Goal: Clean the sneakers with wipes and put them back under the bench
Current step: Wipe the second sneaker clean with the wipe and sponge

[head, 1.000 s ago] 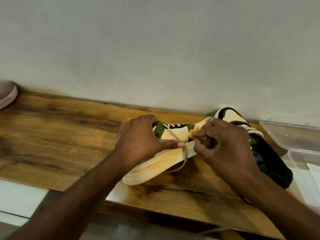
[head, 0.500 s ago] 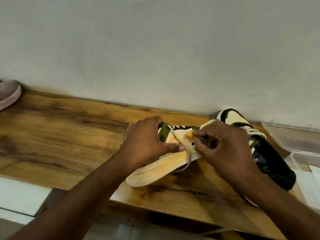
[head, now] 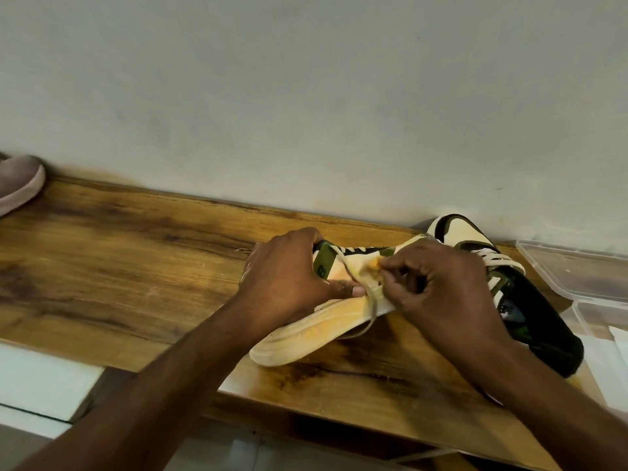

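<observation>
Near sneaker (head: 306,331) tipped on its side on bench (head: 119,266). Left hand (head: 289,277) clamps its upper, thumb on the sole edge. Right hand (head: 438,287) fingertips pinch an orange-stained wipe (head: 370,266) against the sneaker's side. Second sneaker (head: 516,300) lies behind the right hand.

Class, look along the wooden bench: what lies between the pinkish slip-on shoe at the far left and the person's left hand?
Head view: only bare bench between slip-on shoe and left hand.

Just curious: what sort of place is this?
Probably a home entryway or shoe corner: a wooden bench against a plain wall, with sneakers and a pink shoe on it.
</observation>
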A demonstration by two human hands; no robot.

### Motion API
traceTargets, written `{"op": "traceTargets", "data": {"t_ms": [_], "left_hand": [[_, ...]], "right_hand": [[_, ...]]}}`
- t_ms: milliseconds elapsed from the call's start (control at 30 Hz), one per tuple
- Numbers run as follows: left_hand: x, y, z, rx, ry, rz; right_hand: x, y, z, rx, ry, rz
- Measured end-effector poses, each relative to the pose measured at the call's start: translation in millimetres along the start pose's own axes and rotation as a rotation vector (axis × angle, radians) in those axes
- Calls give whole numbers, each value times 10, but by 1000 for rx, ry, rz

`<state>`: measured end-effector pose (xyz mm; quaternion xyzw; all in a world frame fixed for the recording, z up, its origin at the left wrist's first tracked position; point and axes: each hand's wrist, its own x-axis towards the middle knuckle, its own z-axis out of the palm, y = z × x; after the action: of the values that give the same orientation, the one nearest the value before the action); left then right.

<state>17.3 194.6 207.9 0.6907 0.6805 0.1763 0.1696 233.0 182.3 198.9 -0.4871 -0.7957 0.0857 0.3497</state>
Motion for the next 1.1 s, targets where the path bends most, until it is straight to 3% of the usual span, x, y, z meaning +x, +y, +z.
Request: {"op": "traceTargets", "data": {"t_ms": [167,433,667,967,1100], "left_hand": [[4,5,-10,-1,-17,-12],[-2,28,-9,-24,-29,-17],[-19,40,-21,-20,-35,-9],[-11,49,3,-29,-19,-15],[-6,26,-14,-45,-26,-11]], "right_hand": [[93,218,-159,40,157,171],[-66,-85,56,57,11,-2],[75,229,-118,71,155,204],[-106,-111,93,65,-20,-11],[24,132,-76,27,70,94]]}}
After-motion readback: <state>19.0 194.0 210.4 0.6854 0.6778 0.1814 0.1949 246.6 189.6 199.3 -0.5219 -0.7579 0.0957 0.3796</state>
